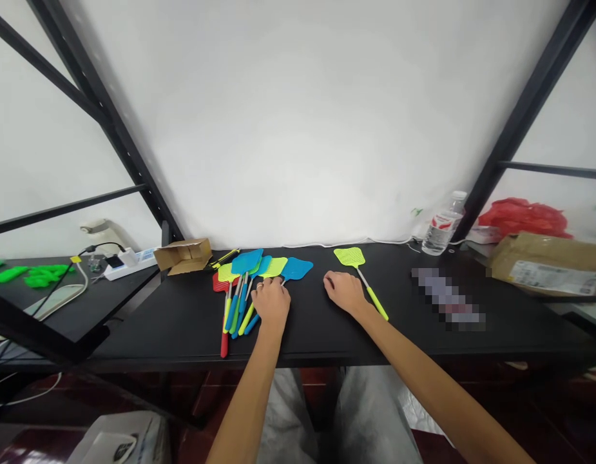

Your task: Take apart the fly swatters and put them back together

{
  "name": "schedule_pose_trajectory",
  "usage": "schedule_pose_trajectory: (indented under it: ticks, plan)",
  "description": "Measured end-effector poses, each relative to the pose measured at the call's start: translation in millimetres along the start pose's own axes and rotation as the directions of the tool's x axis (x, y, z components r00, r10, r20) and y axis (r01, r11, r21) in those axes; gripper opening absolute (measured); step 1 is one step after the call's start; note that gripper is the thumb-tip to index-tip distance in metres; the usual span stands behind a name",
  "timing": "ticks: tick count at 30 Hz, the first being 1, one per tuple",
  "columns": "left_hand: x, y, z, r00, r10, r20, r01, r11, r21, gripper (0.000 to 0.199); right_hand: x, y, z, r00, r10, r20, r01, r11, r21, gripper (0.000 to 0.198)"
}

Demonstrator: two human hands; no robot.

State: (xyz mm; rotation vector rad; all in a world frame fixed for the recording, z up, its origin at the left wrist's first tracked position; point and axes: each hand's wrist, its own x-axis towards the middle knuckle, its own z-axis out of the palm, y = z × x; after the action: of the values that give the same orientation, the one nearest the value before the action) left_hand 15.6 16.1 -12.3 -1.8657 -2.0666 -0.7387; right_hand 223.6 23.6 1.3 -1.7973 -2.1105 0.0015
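Observation:
Several telescopic fly swatters with blue, yellow-green and red heads lie in an overlapping pile on the black table. My left hand (271, 301), with a ring on one finger, is at the pile's right side. Its fingers are closed over the metal shaft of a blue fly swatter (298, 268), covering part of it. A red fly swatter (224, 345) sticks out nearest the front edge. To the right, my right hand (345, 291) rests on the table, fingers curled with nothing visible in them. Just beside it lies a single yellow-green fly swatter (376, 303), head toward the wall.
An open cardboard box (184, 256) stands behind the pile, near a power strip (133, 263). A water bottle (444, 224) is at the back right, left of a brown parcel (551, 264) and red plastic bag (524, 218). Black metal posts flank the table (317, 338).

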Motion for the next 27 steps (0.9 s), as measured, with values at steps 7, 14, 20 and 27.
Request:
schedule_pose_trajectory:
  ticks: [7,14,20,27]
  plan:
    - [3.7,-3.4,-6.3,0.999,0.024,0.022,-0.023,0.999,-0.044,0.03,1.3,4.1,1.7,0.999,-0.003,-0.037,0.005,0.998,0.059,0.028]
    - [-5.0,22.0,-15.6,0.92,0.39,-0.043,-0.386,0.881,-0.272,0.034,6.6,14.2,7.0,0.994,-0.096,-0.057,0.111,0.879,0.464,0.036]
    - [-7.6,29.7,-11.6,0.864,0.502,-0.04,-0.489,0.817,-0.307,0.034,17.5,21.5,21.3,0.989,-0.136,-0.063,0.108,0.356,0.928,0.045]
    - [-7.9,33.9,-12.5,0.919,0.392,0.033,-0.372,0.893,-0.252,0.037,13.7,13.1,17.1,0.995,-0.101,0.0,0.015,0.149,0.989,0.042]
